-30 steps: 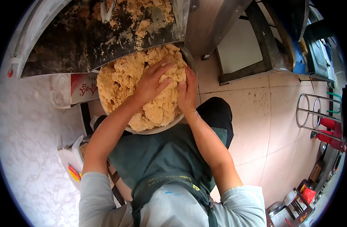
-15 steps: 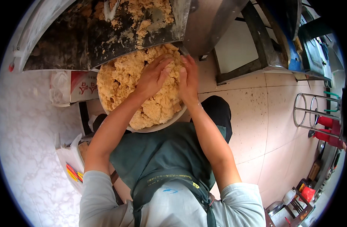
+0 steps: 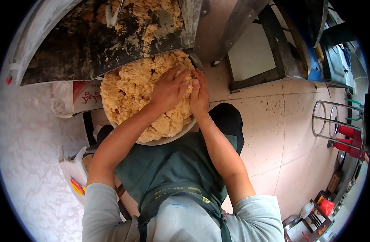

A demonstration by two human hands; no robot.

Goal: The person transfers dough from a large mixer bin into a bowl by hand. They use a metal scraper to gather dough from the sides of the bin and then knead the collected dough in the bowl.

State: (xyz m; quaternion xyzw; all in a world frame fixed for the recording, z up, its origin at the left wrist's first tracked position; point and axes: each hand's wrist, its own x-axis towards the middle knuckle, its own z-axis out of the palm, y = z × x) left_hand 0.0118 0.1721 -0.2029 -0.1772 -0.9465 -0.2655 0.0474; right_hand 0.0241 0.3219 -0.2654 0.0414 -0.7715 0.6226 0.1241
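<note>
A wide pale bowl (image 3: 184, 133) is heaped with crumbly, light-brown dough (image 3: 132, 90). My left hand (image 3: 167, 89) lies on the right part of the heap, its fingers stretched forward and slightly apart. Close beside it, my right hand (image 3: 198, 96) rests along the heap's right edge by the bowl's rim, fingers extended and lightly curved over the dough. The fingertips press on the dough, which partly hides them. Neither hand has a piece lifted off.
Just beyond the bowl stands a dark, dough-smeared metal trough (image 3: 84, 56) with a hook-like metal part (image 3: 111, 17). A red-and-white box (image 3: 86, 97) sits left of the bowl. Frame legs (image 3: 253, 78) stand at right, with a metal stool (image 3: 334, 119) farther off on the tiled floor.
My right hand has shifted slightly left and nearer to me, uncovering more of the bowl's far-right rim. The fingers of my left hand have spread a little. The whole view has tilted slightly.
</note>
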